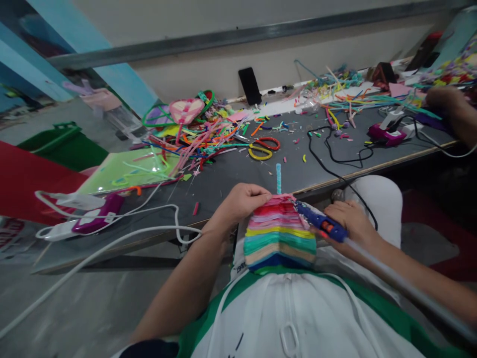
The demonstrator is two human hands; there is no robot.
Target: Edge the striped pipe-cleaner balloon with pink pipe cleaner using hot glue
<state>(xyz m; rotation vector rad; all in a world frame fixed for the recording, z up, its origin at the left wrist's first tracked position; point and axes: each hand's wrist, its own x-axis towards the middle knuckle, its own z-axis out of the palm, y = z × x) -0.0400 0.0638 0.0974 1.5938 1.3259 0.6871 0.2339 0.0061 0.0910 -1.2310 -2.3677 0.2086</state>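
A rainbow-striped piece made of pipe cleaners (281,243) rests upright against my lap, pink at the top and blue and green at the bottom. My left hand (246,201) pinches its upper left edge. A light blue fuzzy stem (278,178) sticks up behind the top edge. My right hand (348,219) is wrapped round a blue hot glue gun (320,221), whose nozzle is at the upper right edge of the striped piece. From the gun's rear, a long whitish glue stick (402,283) runs to the lower right, blurred.
Scissors (261,151) with red and yellow handles lie beside heaped pipe cleaners (201,141) on the grey table (238,176). A phone (249,85) leans on the wall. Purple-and-white power strips (99,214) and cables lie at both sides. Another person's hand (447,107) is at right.
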